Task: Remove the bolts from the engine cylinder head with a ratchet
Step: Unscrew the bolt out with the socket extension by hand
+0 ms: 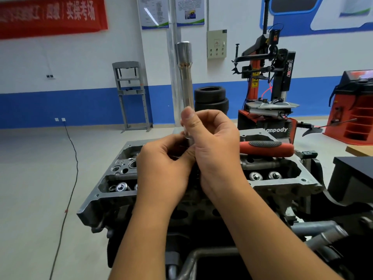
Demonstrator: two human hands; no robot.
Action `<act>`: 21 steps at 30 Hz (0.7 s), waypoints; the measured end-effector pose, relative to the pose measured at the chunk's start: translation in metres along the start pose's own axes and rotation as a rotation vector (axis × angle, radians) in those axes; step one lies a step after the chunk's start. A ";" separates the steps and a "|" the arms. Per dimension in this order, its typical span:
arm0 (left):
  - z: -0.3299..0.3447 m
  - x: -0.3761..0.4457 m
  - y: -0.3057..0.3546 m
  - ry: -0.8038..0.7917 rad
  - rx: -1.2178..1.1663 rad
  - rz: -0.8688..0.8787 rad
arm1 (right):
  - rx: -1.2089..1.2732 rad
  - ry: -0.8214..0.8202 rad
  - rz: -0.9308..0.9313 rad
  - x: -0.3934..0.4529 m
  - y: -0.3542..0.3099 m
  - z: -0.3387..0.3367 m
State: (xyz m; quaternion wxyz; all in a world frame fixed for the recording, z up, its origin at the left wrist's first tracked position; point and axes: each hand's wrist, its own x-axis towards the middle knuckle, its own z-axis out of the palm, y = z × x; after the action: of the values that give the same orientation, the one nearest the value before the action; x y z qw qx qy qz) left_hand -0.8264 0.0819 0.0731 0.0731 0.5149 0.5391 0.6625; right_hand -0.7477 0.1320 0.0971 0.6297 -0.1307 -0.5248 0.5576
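Observation:
The grey engine cylinder head [113, 178] sits on a stand in front of me, valve springs showing in its open bays. My right hand [214, 142] grips a ratchet: its red and black handle [266, 147] sticks out to the right, and a long chrome extension with a socket [184, 77] points straight up above my thumb. My left hand [161, 168] is curled against the ratchet head, fingers pinching at it just below the extension. The ratchet head itself is hidden between both hands. No bolt is plainly visible.
A red and black tyre changer [270, 93] and stacked tyres [211, 98] stand behind the engine. A grey press frame [131, 96] is by the wall at left. A black cable [70, 178] runs across the floor. A dark bench [355, 178] is at right.

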 end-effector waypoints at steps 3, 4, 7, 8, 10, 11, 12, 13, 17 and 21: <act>0.000 -0.002 0.003 -0.032 0.000 0.011 | -0.010 -0.009 -0.015 0.001 0.002 -0.002; 0.000 -0.003 0.004 -0.053 0.005 0.022 | -0.008 -0.009 -0.022 0.001 0.003 -0.002; 0.001 -0.004 0.005 -0.116 -0.056 0.022 | -0.008 -0.047 -0.055 0.002 0.003 -0.001; 0.001 -0.003 0.005 -0.120 -0.077 0.014 | -0.028 -0.066 -0.067 0.002 0.002 0.000; 0.000 -0.002 0.005 -0.090 -0.089 0.006 | -0.064 -0.098 -0.062 0.002 0.003 0.002; 0.000 -0.002 0.005 -0.060 -0.088 0.004 | -0.066 -0.114 -0.044 0.001 0.004 0.002; 0.001 -0.001 0.004 -0.027 -0.087 -0.001 | -0.056 -0.126 -0.025 0.001 0.004 0.003; 0.002 -0.001 0.003 0.002 -0.077 -0.008 | -0.044 -0.129 -0.019 0.001 0.004 0.003; 0.003 -0.002 0.001 0.022 -0.030 0.029 | -0.062 -0.094 -0.073 0.000 0.003 0.002; 0.001 -0.003 0.002 -0.111 -0.145 0.019 | -0.042 -0.092 -0.052 0.003 0.003 0.002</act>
State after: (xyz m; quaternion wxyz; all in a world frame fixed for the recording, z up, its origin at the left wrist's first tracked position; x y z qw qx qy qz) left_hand -0.8238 0.0796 0.0733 0.1336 0.5491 0.4799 0.6711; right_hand -0.7511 0.1344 0.0969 0.6162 -0.1043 -0.5680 0.5356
